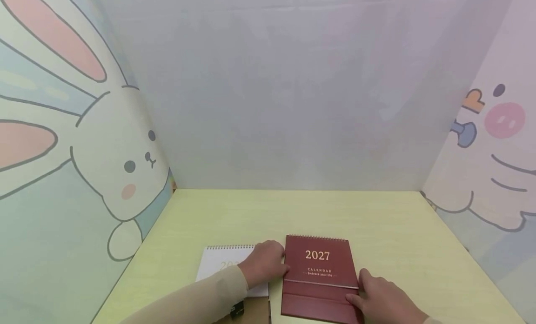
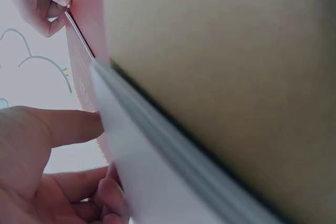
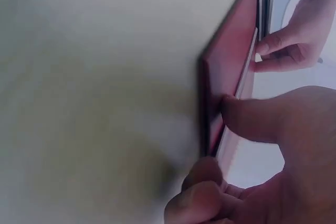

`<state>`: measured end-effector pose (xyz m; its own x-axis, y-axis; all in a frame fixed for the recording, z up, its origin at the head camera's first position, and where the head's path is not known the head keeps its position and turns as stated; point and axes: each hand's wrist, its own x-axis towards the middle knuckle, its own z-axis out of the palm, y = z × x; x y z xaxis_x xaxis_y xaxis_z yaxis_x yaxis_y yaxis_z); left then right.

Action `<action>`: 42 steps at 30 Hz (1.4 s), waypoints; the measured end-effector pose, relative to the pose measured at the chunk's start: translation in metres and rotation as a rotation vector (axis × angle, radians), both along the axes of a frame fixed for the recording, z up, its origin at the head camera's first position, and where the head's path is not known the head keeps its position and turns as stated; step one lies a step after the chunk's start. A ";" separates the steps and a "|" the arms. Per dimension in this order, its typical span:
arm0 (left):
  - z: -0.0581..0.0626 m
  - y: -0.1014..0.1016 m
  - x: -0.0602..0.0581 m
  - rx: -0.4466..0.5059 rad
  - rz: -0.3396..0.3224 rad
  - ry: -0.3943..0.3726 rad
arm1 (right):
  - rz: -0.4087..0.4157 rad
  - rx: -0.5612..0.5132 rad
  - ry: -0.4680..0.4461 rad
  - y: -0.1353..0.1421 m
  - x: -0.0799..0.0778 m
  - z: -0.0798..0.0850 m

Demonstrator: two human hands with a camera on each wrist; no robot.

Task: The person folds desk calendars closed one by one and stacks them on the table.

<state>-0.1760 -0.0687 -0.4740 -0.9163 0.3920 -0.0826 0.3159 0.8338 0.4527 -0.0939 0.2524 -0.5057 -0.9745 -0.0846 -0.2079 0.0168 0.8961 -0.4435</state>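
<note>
A dark red 2027 desk calendar (image 1: 317,263) lies on the table, its spiral binding at the far edge and its lower flap nearest me. My right hand (image 1: 387,300) grips its lower right edge, thumb on the flap; the right wrist view shows curled fingers (image 3: 197,200) at the rim. Across from it, my left hand (image 1: 264,263) holds the left edge between thumb and fingers, which the left wrist view shows partly hidden. Under the left forearm lies a white spiral calendar (image 1: 211,263) with a brown lower part (image 1: 256,310), partly covered by the sleeve.
A small black object (image 1: 237,310) sits on the brown part, partly hidden by the sleeve. The pale yellow table (image 1: 301,210) reaches back to a plain grey wall (image 1: 272,105). Side panels carry a cartoon rabbit (image 1: 113,161) at left and another cartoon animal (image 1: 494,156) at right.
</note>
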 end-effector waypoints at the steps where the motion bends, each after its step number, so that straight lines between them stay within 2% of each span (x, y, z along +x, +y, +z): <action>1: 0.001 0.001 0.000 0.003 0.004 0.004 | -0.001 0.007 0.022 0.001 -0.002 0.003; 4: 0.006 0.003 0.001 -0.023 -0.006 0.048 | 0.002 0.005 0.115 0.002 -0.009 0.013; 7: 0.010 0.008 0.001 -0.057 -0.058 0.099 | 0.059 0.019 0.302 -0.001 -0.018 0.021; 11: 0.011 0.016 -0.002 -0.099 -0.180 0.136 | 0.199 0.063 0.515 -0.008 -0.025 0.023; 14: 0.008 0.022 -0.004 -0.166 -0.286 0.172 | 0.308 0.096 0.570 -0.014 -0.030 0.019; 18: 0.003 0.028 -0.007 -0.254 -0.388 0.189 | 0.388 0.143 0.537 -0.022 -0.035 0.014; 22: -0.002 0.031 -0.008 -0.312 -0.427 0.164 | 0.430 0.143 0.448 -0.026 -0.041 0.010; 29: -0.008 0.031 -0.008 -0.373 -0.418 0.095 | 0.484 0.089 0.300 -0.027 -0.047 0.002; 35: -0.011 0.032 -0.007 -0.388 -0.417 0.046 | 0.506 0.123 0.283 -0.026 -0.047 -0.007; 42: -0.014 0.033 -0.006 -0.474 -0.431 0.095 | 0.499 0.127 0.236 -0.026 -0.048 -0.011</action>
<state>-0.1825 -0.0354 -0.4880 -0.6970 0.6670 -0.2632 0.6874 0.7260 0.0196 -0.1424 0.2263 -0.5172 -0.8438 -0.5359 -0.0277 -0.5095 0.8162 -0.2724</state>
